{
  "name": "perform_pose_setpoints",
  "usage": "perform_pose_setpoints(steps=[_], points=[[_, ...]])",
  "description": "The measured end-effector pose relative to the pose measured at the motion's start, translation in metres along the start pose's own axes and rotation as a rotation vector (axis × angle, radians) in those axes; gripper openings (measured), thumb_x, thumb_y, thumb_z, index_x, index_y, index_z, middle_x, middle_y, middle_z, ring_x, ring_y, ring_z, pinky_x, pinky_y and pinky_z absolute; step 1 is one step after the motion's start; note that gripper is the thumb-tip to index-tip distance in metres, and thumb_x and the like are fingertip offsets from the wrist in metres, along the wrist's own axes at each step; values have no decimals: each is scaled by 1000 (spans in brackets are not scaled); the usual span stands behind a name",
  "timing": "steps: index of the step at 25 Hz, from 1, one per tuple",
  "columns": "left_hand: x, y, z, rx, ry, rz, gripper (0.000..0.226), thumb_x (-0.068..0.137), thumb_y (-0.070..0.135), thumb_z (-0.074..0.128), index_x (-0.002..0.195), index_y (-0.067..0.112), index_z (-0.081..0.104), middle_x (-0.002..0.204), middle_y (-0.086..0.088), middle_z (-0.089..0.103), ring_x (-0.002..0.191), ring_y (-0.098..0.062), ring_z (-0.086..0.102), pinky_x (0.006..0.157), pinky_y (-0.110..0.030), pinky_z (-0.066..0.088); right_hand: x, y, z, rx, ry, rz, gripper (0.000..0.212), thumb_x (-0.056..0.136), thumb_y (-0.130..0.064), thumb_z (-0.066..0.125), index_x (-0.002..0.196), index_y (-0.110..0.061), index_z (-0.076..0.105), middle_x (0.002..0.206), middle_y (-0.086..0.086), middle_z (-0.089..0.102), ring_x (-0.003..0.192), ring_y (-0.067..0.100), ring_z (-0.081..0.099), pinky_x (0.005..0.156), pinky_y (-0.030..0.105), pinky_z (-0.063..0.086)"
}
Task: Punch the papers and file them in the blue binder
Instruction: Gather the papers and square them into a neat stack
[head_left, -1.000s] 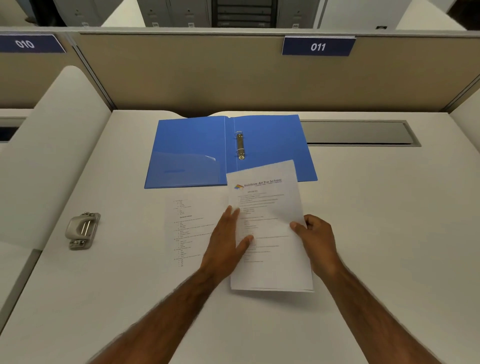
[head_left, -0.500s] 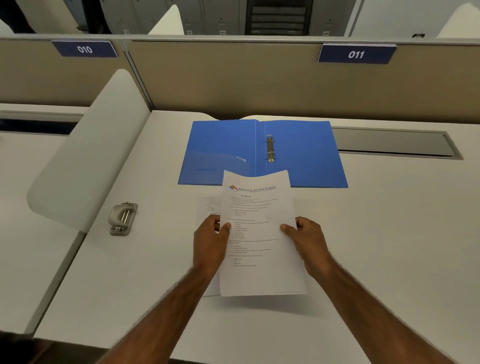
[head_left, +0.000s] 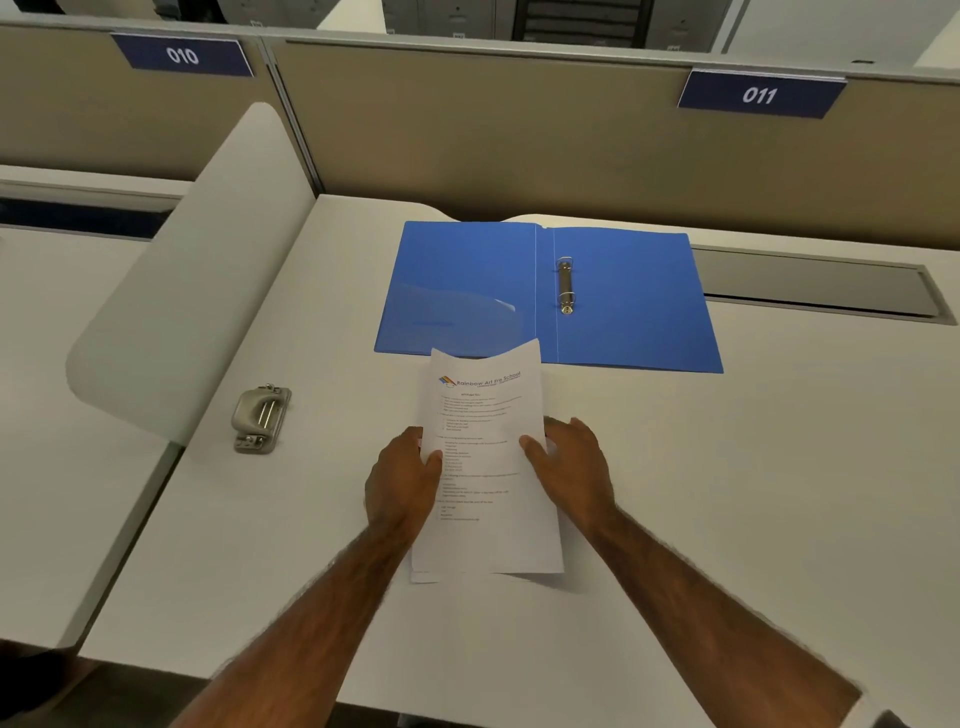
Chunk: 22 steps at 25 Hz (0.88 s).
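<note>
I hold a small stack of printed white papers (head_left: 488, 467) upright-tilted over the desk, just in front of the open blue binder (head_left: 634, 301). My left hand (head_left: 402, 480) pinches the papers' left edge, thumb on the front. My right hand (head_left: 571, 465) holds the right edge with the thumb on the front and the fingers behind the sheets. The binder lies flat with its metal ring clip (head_left: 566, 286) exposed near the spine. A grey metal hole punch (head_left: 261, 418) sits on the desk to the left, apart from both hands.
The white desk (head_left: 779, 493) ends at a beige partition (head_left: 493, 130) behind the binder. A grey cable tray lid (head_left: 821, 286) lies at the back right. A curved white divider (head_left: 182, 286) rises at the left, beside the punch.
The papers were gathered from the desk into one stack and lifted between both hands. My left hand went from lying flat on them to pinching their edge. The view shifted left.
</note>
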<state>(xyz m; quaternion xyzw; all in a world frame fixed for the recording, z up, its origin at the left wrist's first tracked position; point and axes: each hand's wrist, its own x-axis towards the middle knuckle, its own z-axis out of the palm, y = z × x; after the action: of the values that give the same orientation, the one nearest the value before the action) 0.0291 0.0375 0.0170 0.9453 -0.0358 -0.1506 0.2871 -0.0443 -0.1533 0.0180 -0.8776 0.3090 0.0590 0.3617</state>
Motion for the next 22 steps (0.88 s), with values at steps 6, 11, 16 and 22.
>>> perform_pose_setpoints(steps=[6,11,16,22], points=[[1,-1,5,31,-11,1,47,94,39,57,138,21,51,131,0,62,114,-23,62,94,-44,51,-5,13,1,-473,-93,-186,95,84,-81,23,157,-25,-3,166,-1,-5,151,25,-16,122,51,-8],[-1,-1,7,57,-10,38,47,97,35,54,140,18,47,133,-3,59,118,-24,58,95,-42,48,-2,16,2,-446,-103,-261,92,85,-82,22,157,-29,-1,166,-4,-3,152,21,-15,121,47,-11],[1,-3,9,17,-19,59,41,96,33,55,133,17,50,126,-4,62,111,-25,61,90,-42,49,-12,5,14,251,-133,-141,70,86,-61,60,146,-39,31,153,-11,39,137,18,44,113,47,40],[3,-11,13,-52,-15,58,43,94,32,57,134,18,50,128,-3,63,111,-24,62,92,-44,52,-13,1,5,832,-20,344,48,83,-21,75,125,-17,52,117,6,66,97,23,68,89,44,57]])
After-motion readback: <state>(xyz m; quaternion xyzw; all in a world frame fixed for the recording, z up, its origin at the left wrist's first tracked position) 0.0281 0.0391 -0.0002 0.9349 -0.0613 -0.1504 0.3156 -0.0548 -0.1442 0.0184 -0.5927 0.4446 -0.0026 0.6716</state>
